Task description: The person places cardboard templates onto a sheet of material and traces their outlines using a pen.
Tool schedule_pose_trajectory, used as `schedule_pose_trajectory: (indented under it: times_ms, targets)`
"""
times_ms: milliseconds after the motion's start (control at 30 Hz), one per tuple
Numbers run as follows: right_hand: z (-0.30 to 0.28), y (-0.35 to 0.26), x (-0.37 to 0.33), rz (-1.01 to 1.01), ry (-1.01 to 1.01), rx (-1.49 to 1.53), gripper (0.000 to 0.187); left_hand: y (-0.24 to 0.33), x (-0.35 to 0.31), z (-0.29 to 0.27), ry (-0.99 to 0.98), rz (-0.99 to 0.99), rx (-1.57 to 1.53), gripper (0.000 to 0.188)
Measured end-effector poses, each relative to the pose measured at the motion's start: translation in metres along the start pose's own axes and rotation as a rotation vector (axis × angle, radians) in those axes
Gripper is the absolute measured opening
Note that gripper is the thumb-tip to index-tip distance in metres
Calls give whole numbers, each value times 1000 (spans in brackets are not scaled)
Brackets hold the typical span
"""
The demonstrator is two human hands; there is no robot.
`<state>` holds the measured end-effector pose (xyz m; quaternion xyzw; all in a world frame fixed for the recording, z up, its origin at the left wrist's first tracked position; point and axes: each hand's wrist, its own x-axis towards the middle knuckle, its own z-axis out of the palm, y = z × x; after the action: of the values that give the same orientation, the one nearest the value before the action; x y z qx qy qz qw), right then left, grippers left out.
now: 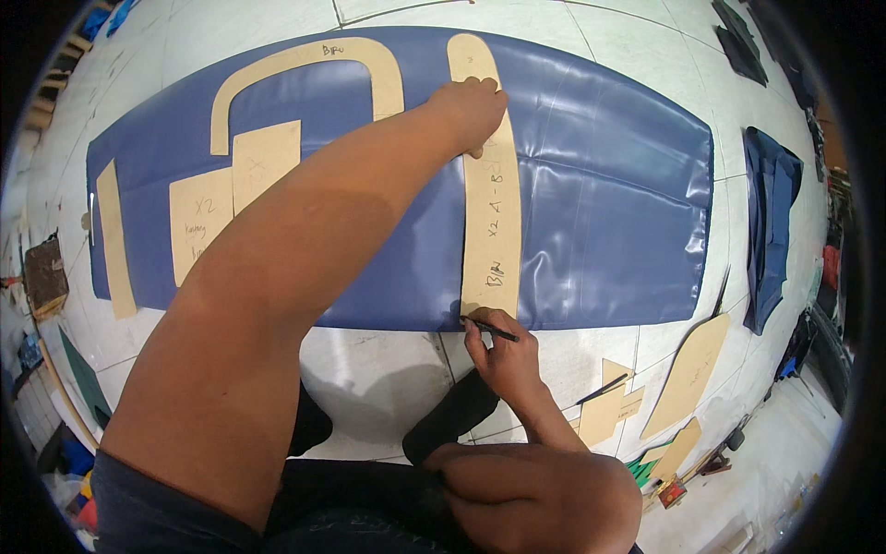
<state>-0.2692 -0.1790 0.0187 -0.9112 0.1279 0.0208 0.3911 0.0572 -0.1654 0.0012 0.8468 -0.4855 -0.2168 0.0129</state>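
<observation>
A long tan pattern piece (494, 245) with rounded far end and handwriting on it lies across a shiny blue vinyl sheet (609, 222). My left arm reaches over the sheet, and my left hand (468, 113) bears down on the far part of this piece, fingers bent and closed about its edges. At the near end, my right hand (508, 355) is closed round a black pen (493, 329). The pen's tip touches the near left corner of the pattern, by the sheet's front edge.
More tan patterns lie on the sheet's left: a curved band (388, 78), a rectangle (201, 217) and a narrow strip (114, 240). On the tiled floor at right are a long pattern (688, 379), scissors (602, 389) and folded dark blue material (771, 231). My knees are close to the front edge.
</observation>
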Motion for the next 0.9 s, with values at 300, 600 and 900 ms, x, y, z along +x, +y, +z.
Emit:
schedule_pose_trajectory:
  times_ms: [300,600,900]
  targets:
    - [4,4,-7,-31,4,-12,14,-3,1,2,-24,1,-20,80]
    - [-22,29,-22,42,225,155,20,-2,2,6,44,7,-23,75]
    - [9,34,-32,6,-11,-197,61,2,2,5,-43,-32,32,77]
